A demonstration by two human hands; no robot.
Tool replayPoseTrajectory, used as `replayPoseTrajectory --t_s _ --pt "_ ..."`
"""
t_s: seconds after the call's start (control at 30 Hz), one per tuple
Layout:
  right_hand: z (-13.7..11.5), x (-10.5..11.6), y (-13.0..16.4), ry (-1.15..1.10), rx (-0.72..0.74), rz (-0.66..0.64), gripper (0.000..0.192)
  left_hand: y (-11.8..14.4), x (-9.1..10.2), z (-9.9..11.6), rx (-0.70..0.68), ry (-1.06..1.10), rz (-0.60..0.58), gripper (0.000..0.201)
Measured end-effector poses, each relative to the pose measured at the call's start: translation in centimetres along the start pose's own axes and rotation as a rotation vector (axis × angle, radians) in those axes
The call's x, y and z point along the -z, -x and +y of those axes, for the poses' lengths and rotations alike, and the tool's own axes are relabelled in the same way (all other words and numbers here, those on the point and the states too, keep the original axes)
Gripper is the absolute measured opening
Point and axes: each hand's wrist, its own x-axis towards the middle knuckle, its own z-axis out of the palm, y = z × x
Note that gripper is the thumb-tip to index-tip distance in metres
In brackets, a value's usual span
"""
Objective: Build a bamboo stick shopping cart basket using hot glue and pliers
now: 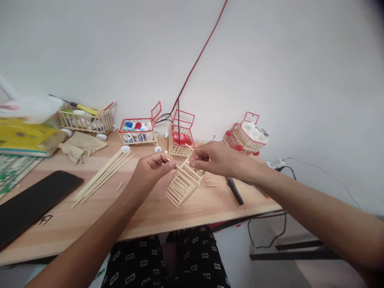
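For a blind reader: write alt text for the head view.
Two bare hands, left hand and right hand, hold an unpainted stick basket frame above a wooden table. Loose sticks lie left; red-trimmed stick baskets line the wall.

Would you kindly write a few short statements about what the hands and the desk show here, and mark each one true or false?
1. Both hands hold the unpainted wooden stick frame above the light wooden desk. True: the left hand and right hand both pinch its upper end.
2. The flat black phone lies to the right of the frame. False: it lies at the desk's left.
3. A bundle of long bare wooden sticks lies on the desk. True.
4. The red-rimmed stick basket of bottle caps is empty. False: it holds blue, white and red caps.
5. A red cable runs up the wall. True.
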Motion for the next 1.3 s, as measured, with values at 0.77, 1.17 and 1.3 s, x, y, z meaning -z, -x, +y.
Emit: replayPoseTrajectory --t_s 0.77,1.17,1.3 --pt "-0.8 0.2 -0.2 0.186 0.060 -0.049 0.013 0.0 0.0 -0.2 -0.011 0.020 0.004 0.020" --pt "-1.3 0.0 0.0 0.265 0.090 -0.032 0.013 0.0 0.0 -0.2 -0.022 0.050 0.004 0.018" --pt "-1.6 0.1 0.2 0.283 0.082 -0.046 0.013 0.1 0.0 -0.1 -0.017 0.059 -0.013 0.017"
